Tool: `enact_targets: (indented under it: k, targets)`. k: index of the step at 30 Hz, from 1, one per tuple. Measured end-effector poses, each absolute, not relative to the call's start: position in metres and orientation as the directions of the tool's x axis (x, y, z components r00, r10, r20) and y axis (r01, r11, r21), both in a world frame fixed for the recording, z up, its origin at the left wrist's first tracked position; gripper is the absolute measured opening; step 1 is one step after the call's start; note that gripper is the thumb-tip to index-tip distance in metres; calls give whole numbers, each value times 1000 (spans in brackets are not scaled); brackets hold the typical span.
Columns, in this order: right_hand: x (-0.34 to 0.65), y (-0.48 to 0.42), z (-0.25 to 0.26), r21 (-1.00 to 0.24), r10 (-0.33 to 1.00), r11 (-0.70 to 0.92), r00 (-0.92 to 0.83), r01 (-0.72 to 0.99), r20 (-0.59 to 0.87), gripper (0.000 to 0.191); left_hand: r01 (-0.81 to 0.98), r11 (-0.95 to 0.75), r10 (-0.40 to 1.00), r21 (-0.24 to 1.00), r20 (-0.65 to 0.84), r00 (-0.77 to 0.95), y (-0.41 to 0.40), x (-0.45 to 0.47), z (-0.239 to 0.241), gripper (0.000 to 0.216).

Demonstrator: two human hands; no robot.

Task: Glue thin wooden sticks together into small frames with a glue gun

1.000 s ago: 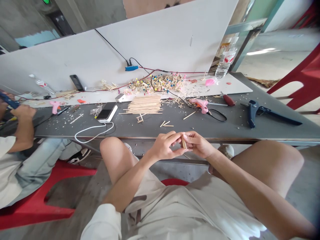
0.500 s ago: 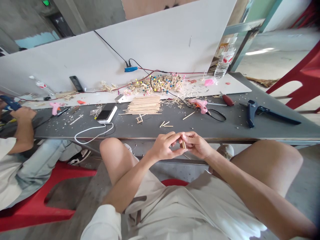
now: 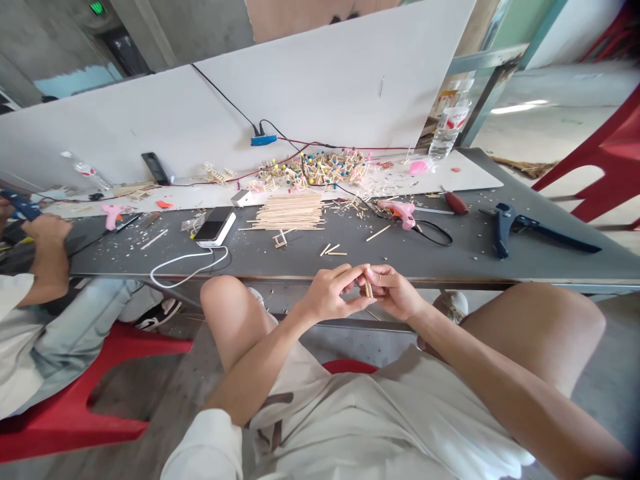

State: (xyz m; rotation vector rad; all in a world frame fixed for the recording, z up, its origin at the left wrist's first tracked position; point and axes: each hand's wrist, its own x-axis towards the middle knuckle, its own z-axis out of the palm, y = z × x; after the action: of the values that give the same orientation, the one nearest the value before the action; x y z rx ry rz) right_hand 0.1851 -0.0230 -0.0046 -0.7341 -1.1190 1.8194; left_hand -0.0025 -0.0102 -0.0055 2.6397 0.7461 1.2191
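- Head view: left hand (image 3: 327, 293) and right hand (image 3: 395, 290) meeting just below the tabletop (image 3: 450, 257) edge.
- Fingers (image 3: 361, 303) of both pinched around a short wooden stick (image 3: 369, 288), held upright between the fingertips.

Bright, even daylight floods my workbench (image 3: 450, 257), strongest at the overexposed upper right of the frame; shadows stay soft. The wide lens bends the edges, and my lap blurs at the bottom.

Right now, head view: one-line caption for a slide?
Both hands, left hand and right hand, pinch a short wooden stick at the table edge, stick pile and pink glue gun beyond.
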Motion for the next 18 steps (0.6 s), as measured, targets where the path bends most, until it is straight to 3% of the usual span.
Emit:
enact_targets:
  k: [10,18]
  targets:
    - [184,-24,-1,-874,835,-309,-547,-375,-60,45,358,-856,511,373,720,470,-10,-2,-3,57]
    - [183,-26,-4,-878,861,-294,-504,-377,-71,47,387,-859,499,337,721,481,-8,-4,-7,51]
